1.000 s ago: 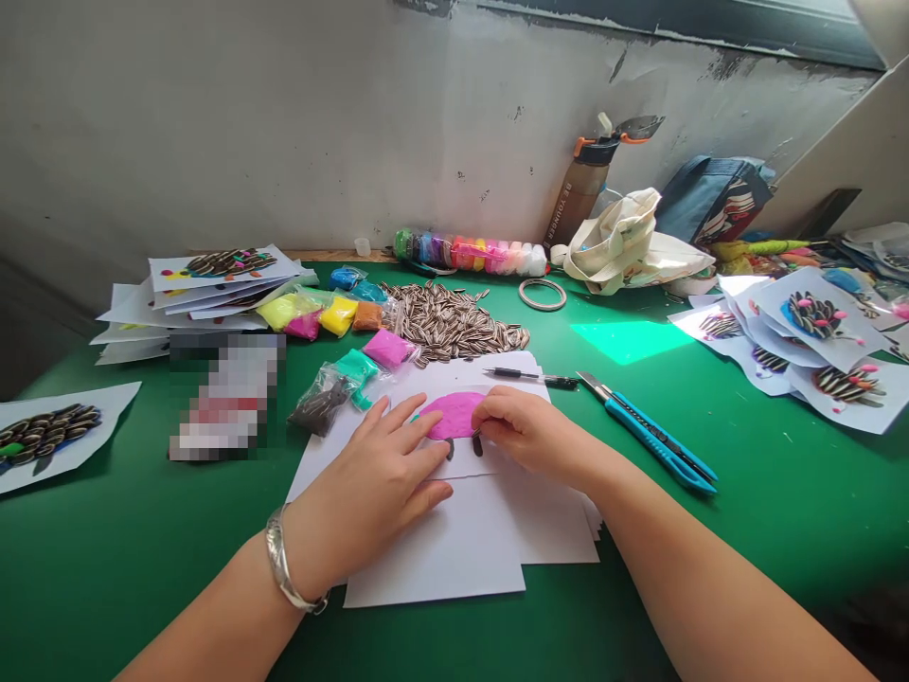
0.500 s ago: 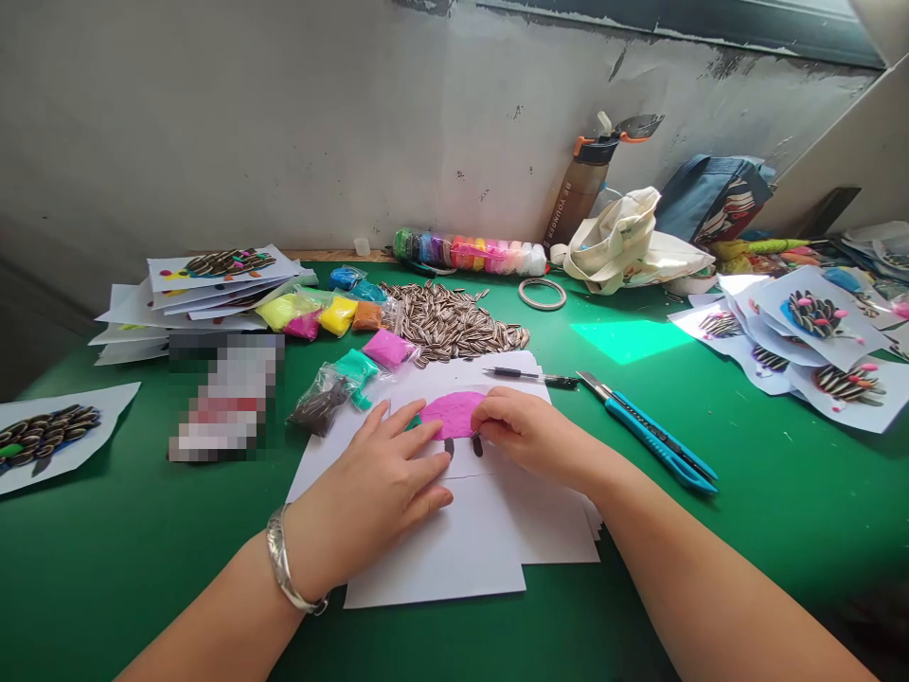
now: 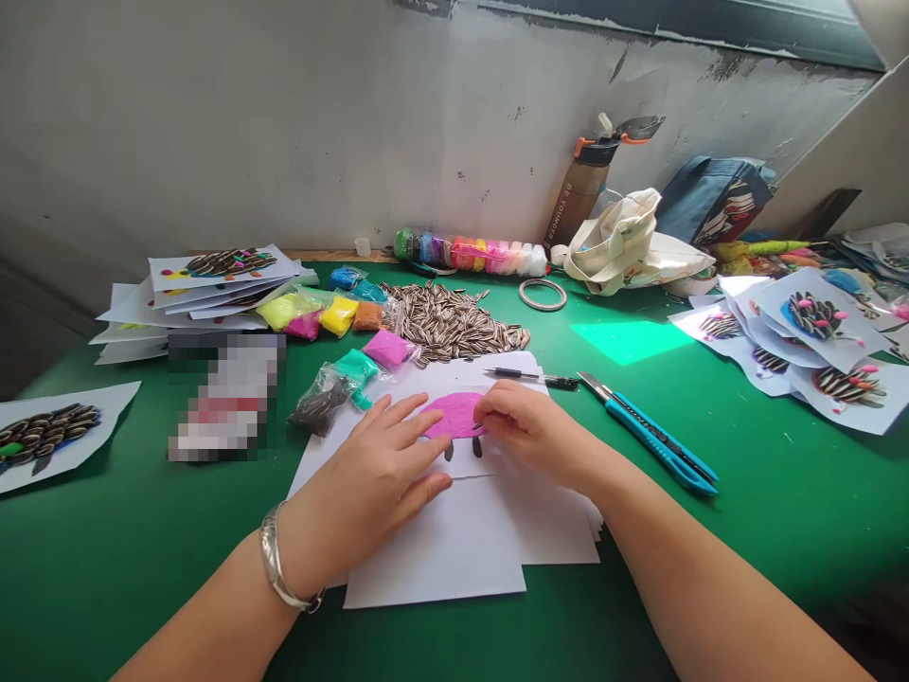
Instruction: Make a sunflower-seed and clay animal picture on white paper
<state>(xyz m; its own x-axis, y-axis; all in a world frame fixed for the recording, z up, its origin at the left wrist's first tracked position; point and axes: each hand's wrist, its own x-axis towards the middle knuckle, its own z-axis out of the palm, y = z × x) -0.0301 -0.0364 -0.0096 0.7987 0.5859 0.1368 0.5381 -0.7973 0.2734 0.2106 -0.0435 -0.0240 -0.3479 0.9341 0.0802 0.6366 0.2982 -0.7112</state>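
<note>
A flattened pink clay shape (image 3: 453,415) lies on white paper (image 3: 454,554), with two dark clay legs (image 3: 477,447) below it. Over the paper's left side my left hand (image 3: 387,464) is spread, fingers apart, its fingertips by the clay's left edge. My right hand (image 3: 536,431) pinches a small sunflower seed (image 3: 478,425) at the clay's lower right edge; the fingers partly hide it. Behind the paper is a heap of sunflower seeds (image 3: 454,322).
Bags of coloured clay (image 3: 383,349) lie left of the heap. A black pen (image 3: 531,377) and a blue utility knife (image 3: 660,440) lie to the right. Seed pictures are stacked at left (image 3: 220,284) and right (image 3: 816,322). A bottle (image 3: 579,189) stands by the wall.
My left hand has shifted slightly left and lifted its fingers from the clay's edge. My right hand has moved slightly upward with the seed, away from the right leg.
</note>
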